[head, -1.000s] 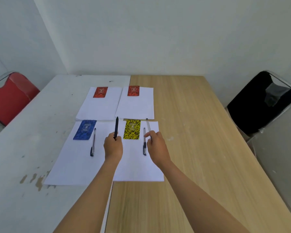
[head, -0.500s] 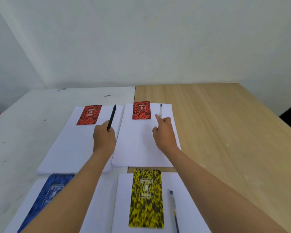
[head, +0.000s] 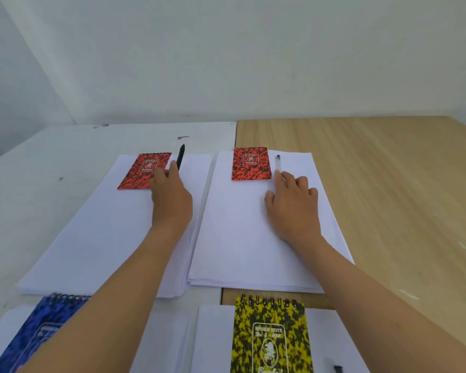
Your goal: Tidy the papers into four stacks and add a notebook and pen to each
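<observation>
Lay the black pen (head: 180,157), gripped in your left hand (head: 170,196), beside the far-left red notebook (head: 145,170); your right hand (head: 291,203) pinches the clear pen (head: 278,162), so set it parallel to that stack's edge.

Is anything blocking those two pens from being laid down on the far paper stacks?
Nothing visible. The left hand holds the black pen over bare paper right of the red notebook; the right hand has the clear pen beside the other red notebook.

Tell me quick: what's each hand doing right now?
Left hand: pinching the black pen beside the far-left red notebook.
Right hand: fingertips on the clear pen; whether it grips it cannot be told.
</observation>
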